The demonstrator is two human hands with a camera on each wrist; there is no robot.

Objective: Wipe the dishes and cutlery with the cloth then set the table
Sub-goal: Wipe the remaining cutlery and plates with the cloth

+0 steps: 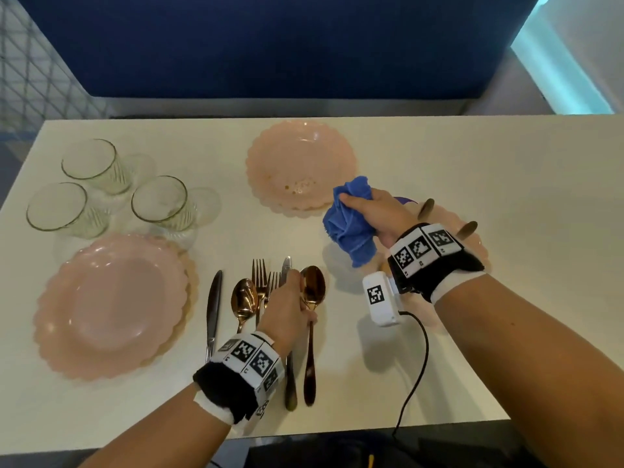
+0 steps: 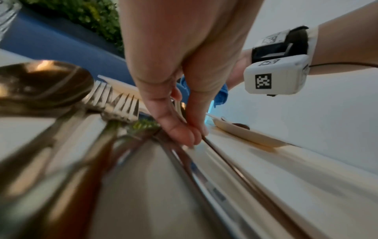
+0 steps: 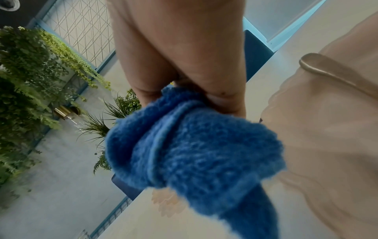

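My right hand (image 1: 363, 211) grips a crumpled blue cloth (image 1: 347, 231) above the table, between the far pink plate (image 1: 270, 157) and a pink plate (image 1: 477, 246) at the right that my wrist partly hides. The cloth (image 3: 194, 153) bulges out under my right hand (image 3: 194, 93). Cutlery lies in a row at the front: a knife (image 1: 214, 309), a copper spoon (image 1: 243, 300), forks (image 1: 260, 282), a second knife (image 1: 290, 383) and another copper spoon (image 1: 313, 285). My left hand (image 1: 305, 310) pinches that right-hand spoon at its neck. The left wrist view shows my left hand (image 2: 192, 135) with its fingertips closed on the thin handle (image 2: 225, 158).
Three clear glasses (image 1: 160, 201) stand at the back left. A stack of pink scalloped plates (image 1: 111, 305) sits at the front left. Two dark handles (image 1: 427, 207) stick up from the right plate. A cable (image 1: 417, 376) runs off the table's front edge.
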